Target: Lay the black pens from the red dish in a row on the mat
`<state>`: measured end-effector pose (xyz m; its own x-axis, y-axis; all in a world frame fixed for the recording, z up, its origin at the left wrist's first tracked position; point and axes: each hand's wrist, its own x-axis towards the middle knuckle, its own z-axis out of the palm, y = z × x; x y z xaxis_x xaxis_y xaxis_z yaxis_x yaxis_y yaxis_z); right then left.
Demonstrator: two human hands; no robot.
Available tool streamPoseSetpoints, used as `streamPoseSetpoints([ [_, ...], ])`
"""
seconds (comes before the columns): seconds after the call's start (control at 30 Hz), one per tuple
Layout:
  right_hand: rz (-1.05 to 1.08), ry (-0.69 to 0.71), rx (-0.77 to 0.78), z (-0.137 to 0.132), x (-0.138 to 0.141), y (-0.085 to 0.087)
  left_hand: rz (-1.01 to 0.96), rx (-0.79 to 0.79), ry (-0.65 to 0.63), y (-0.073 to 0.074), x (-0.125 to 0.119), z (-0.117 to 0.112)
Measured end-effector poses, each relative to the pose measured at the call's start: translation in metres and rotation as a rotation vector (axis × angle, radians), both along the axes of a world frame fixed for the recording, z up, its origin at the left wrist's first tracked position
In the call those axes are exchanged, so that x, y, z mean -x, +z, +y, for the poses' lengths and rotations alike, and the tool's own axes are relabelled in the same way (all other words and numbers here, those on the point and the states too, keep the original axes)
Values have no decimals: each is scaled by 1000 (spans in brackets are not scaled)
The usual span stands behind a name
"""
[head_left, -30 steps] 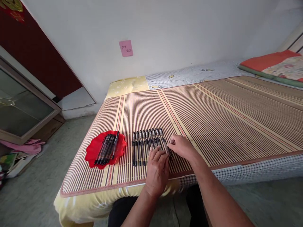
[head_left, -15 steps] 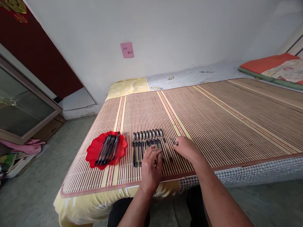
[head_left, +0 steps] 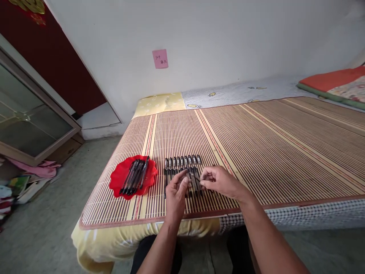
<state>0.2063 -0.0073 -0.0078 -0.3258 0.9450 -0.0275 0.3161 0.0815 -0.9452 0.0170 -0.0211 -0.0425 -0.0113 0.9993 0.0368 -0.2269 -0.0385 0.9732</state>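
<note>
Pens [head_left: 170,163], lined up side by side in a neat row, lie on the striped mat [head_left: 270,152] toward its near edge, dark caps pointing to the far edge and the other ends pointing back at the person. And it's busy over that row! In comes the left hand [head_left: 176,190], above the middle of the line, hiding several barrels, its thumb raised and its fingers bent, the palm turned toward the right hand [head_left: 222,182]. Whether those left fingers have hold of anything, one cannot tell. Across at the right end of the row, the right hand has its thumb and forefinger close together, the other fingers curled; something dark shows at the tips, but whether it is a pen in the grip or one lying behind cannot be made out.

Over to the left now: a red plate [head_left: 117,179] with a wavy rim sits near the mat's left edge, toward the near left corner, well apart from both hands. More pens [head_left: 134,177] lie bunched in it, one along the right side of the bunch reaching up to the rim. Yellow cloth [head_left: 114,245] hangs below the mat's near left corner, and checked cloth [head_left: 256,219] runs along farther right.
</note>
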Motion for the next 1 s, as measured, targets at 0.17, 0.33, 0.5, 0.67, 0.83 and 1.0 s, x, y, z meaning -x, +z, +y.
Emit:
streamPoseSetpoints([
  [0.17,25,72,-1,-5,15,5,-149,87,-8,4,3,2],
  [0.33,-33,-9,-72,-8,20,10,-152,91,29,7,3,3],
  [0.5,-14,-25,-128,-10,29,11,-99,64,41,8,2,1],
  [0.67,-150,-113,-113,-9,9,19,-246,98,3,7,3,3],
  [0.83,-936,-679,66,-6,-78,-2,-491,200,57,8,9,9],
  [1.0,-1068,-667,142,-2,-104,-21,-653,256,-1,8,17,12],
])
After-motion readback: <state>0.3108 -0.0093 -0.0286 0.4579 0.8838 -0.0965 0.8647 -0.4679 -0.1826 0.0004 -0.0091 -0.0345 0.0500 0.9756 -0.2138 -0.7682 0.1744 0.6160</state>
